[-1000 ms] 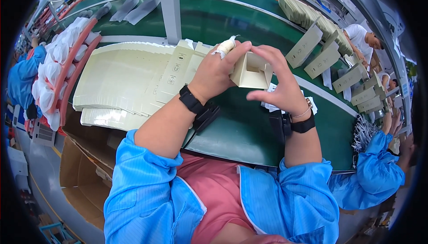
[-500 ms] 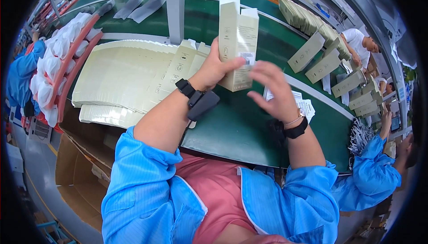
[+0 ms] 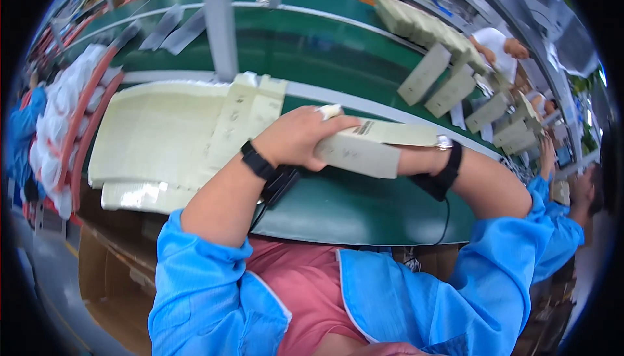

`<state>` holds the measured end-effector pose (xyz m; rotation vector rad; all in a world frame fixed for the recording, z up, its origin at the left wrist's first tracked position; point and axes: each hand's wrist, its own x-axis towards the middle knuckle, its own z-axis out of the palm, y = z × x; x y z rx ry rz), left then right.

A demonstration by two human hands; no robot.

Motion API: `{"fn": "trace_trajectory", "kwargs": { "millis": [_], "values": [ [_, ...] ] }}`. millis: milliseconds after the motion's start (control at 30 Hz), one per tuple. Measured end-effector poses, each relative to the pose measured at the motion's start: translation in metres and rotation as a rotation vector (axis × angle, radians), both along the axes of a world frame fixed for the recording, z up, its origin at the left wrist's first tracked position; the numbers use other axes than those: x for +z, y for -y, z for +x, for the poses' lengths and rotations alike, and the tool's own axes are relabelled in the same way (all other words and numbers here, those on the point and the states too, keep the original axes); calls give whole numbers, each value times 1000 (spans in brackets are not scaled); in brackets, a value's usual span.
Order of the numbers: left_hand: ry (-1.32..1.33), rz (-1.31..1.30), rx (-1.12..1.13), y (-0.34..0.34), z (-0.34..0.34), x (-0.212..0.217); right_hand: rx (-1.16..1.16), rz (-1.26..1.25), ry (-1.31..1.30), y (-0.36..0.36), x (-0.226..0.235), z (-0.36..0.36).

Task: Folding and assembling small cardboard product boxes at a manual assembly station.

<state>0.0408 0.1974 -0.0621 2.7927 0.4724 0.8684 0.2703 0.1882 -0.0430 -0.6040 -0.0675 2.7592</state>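
My left hand (image 3: 302, 138) grips one end of a cream cardboard carton (image 3: 361, 154), with the fingers over the top and the thumb along the near side. The carton lies tipped on its side above the green bench, its flapped end facing right. My right wrist (image 3: 419, 161) passes between the flaps at that end, and the hand seems to be inside the carton, so its fingers are hidden. Left of my left hand lies a fanned stack of flat cream cartons (image 3: 156, 135), overlapping one another.
The green bench (image 3: 351, 216) has metal posts (image 3: 220, 24) at its back. Standing cartons (image 3: 426, 73) line the far right, near co-workers. Red racks (image 3: 88, 128) with white wrapped items stand at left. An open cardboard box (image 3: 114, 284) sits lower left. A black cable hangs from my right wrist.
The carton has gone from upright to lying on its side. My right hand has moved from beside it to its flapped end, and its fingers have gone out of sight. The view has shifted.
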Motion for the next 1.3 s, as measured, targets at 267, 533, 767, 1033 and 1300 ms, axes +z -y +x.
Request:
{"fn": "trace_trajectory", "kwargs": {
  "millis": [267,533,767,1033,1300],
  "values": [
    [-61,35,53,15,0,3,207,347,-330,-24,-67,-6],
    [-83,-6,129,10,5,-2,71,446,17,-21,-64,-13],
    [74,-83,244,-13,-7,-14,288,2314,1175,12,44,13],
    [381,-173,627,-15,-2,-24,94,2447,1358,40,-32,46],
    [449,-203,573,-9,1,-20,244,2267,1404,27,-31,71]
  ]
}}
